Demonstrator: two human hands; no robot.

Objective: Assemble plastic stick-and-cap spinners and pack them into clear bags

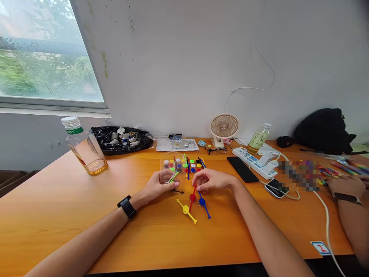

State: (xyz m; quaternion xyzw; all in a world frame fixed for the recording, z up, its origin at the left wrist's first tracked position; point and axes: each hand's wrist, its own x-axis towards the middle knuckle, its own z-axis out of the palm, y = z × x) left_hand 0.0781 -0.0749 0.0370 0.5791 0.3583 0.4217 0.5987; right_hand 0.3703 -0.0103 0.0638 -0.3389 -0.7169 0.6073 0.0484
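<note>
My left hand (164, 184) has its thumb and fingers closed on a light green arrow spinner (173, 177). A black arrow (179, 192) pokes out just below its thumb, partly hidden. Over the upper end of a red arrow spinner (192, 197), the fingertips of my right hand (211, 179) are pinched together. Close beside it lies a blue arrow spinner (202, 202), its upper end near the same fingertips. Nearer to me, a yellow arrow spinner (186, 209) rests flat on the table. Behind both hands spread several coloured discs (193, 166) and more arrows, partly covered by my fingers.
A large bottle (86, 150) stands left, beside a black bag of scraps (121, 140). Toward the back are a small fan (224, 127) and glasses (216, 150). On the right lie a phone (242, 169), a power strip (255, 163), cables and another person's hand (347, 187).
</note>
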